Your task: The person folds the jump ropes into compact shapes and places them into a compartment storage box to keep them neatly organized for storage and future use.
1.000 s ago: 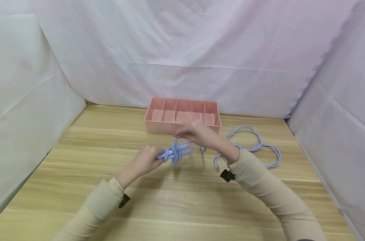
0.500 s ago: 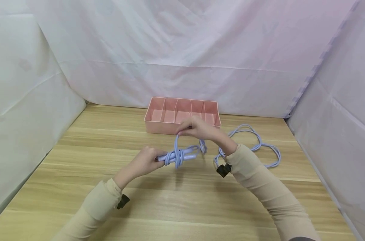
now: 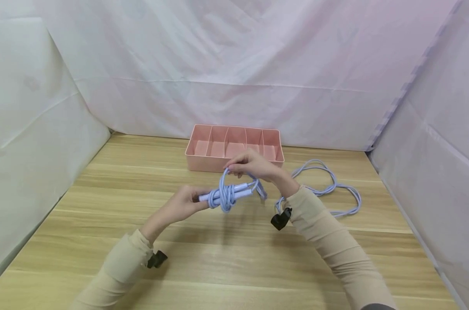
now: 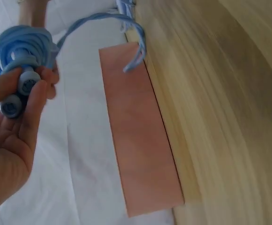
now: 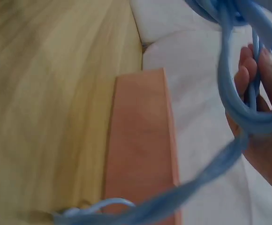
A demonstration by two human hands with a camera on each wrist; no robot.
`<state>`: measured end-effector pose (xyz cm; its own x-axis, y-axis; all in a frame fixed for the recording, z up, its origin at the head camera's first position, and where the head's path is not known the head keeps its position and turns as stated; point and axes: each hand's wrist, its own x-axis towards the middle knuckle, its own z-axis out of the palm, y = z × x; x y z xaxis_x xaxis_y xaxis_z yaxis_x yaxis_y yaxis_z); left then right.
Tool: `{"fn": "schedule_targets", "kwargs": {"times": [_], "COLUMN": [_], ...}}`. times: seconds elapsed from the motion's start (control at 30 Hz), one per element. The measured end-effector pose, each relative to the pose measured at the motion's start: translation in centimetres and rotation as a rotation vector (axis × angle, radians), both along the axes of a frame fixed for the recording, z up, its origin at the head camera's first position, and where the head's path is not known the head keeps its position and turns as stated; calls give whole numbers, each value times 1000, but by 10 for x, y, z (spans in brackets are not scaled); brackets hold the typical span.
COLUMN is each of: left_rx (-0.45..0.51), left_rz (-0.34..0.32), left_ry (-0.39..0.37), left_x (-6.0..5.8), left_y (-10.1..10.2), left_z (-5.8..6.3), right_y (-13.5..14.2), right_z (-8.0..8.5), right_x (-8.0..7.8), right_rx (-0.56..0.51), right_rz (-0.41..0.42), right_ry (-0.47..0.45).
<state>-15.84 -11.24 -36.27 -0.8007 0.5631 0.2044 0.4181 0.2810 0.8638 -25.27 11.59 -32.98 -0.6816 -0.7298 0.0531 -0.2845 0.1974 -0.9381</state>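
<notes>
A: Nearest first. Left hand?
B: Left hand (image 3: pixel 181 204), near left: thumb and fingers wrapped on the ends of two pale blue handles (image 3: pixel 243 193), lifted above the wooden table (image 3: pixel 226 275).
A: Rope?
B: Blue rope (image 3: pixel 226 197), wound around the handles, in the air between the hands. Right hand (image 3: pixel 251 165), farther and right, pinches a raised strand, thumb against fingers.
A: How would it handle?
B: My guess: light, not fragile. Rope soft, bendy, likely to spring loose if let go; handles stiff, smooth, maybe slippery. Best hold: both handle ends together, as the left has them; rope by one strand close to the coil.
A: Right side?
B: Loose loops (image 3: pixel 335 186) of blue rope on the table. Same piece? Can't tell, the right arm hides part.
A: Far?
B: Pink tray (image 3: pixel 205 163), five compartments, just beyond the right hand; white cloth (image 3: pixel 234 103) behind.
</notes>
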Motion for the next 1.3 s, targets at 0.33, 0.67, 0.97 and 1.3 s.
{"fn": "schedule_targets", "kwargs": {"times": [0.33,0.67,0.97,1.3], "left_rx": [112,153,157,154], "left_rz": [40,27,10,-91], "left_ry": [-338,-438,-435,-412], "left_x": [-1,-2,0,1], "left_y": [5,2,-1,-6], "left_z": [-9,-7,-9,-9], "right_y": [-3,-5,-9,-8], "right_z": [-17,-16,-19,-20], "right_x": [0,-2,-2,-3], "right_rx": [-46,-54,-74,-19], "right_rz": [-155,-150,-136,-82], "right_ry": [-318,-336,-357,-423]}}
